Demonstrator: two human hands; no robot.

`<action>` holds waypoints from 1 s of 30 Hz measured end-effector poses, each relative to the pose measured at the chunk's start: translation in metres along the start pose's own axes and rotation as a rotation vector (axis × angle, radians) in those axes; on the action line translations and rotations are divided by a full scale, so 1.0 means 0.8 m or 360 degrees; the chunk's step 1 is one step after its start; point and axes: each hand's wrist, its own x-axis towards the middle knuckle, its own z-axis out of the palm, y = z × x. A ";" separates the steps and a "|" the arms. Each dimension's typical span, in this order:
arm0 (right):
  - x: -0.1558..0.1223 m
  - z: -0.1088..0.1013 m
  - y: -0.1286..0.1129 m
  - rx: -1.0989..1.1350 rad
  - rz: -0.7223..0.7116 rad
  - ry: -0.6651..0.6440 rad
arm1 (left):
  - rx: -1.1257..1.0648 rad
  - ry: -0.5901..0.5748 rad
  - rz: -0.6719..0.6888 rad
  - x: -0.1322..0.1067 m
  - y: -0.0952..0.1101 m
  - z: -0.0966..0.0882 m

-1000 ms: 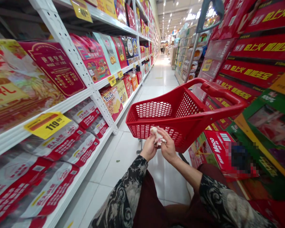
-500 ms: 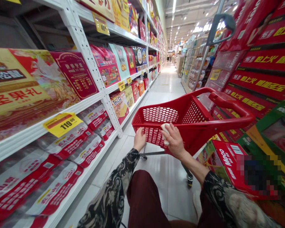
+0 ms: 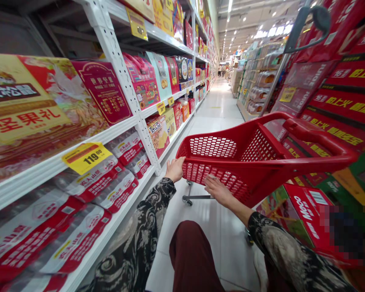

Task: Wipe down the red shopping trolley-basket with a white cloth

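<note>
A red plastic shopping basket cart (image 3: 261,170) stands in the aisle just ahead of me, its long handle (image 3: 319,140) reaching to the right. My left hand (image 3: 174,169) curls round the basket's near left corner. My right hand (image 3: 217,190) lies against the basket's near perforated wall, fingers pressed on a small whitish wad of tissue (image 3: 211,177), most of which is hidden under them. Both of my sleeves are dark and patterned.
White shelves (image 3: 79,156) on the left carry gift boxes and red-and-white packs, with a yellow 119.00 price tag (image 3: 85,156). Red and green cartons (image 3: 304,207) are stacked close on the right. The tiled aisle floor (image 3: 215,113) runs ahead, with people far off.
Both hands held the wad together in front of the basket. They have since parted: the left went to the basket's corner, and the right carried the wad onto the basket wall and slid lower.
</note>
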 end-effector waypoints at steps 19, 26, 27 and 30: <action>0.090 0.049 -0.035 0.0135 -0.0318 -0.0163 | -0.0275 -0.0068 -0.0080 -0.017 -0.002 -0.015; 0.107 -0.009 -0.038 0.0177 -0.0246 0.0291 | -0.0146 -0.0023 -0.0042 -0.024 0.003 -0.011; 0.113 -0.018 -0.034 0.0154 -0.0195 0.0371 | -0.0121 -0.0020 -0.0043 -0.025 0.004 -0.011; 0.117 -0.028 -0.024 0.0113 -0.0096 0.0395 | -0.0083 -0.0018 -0.0051 -0.028 0.008 -0.010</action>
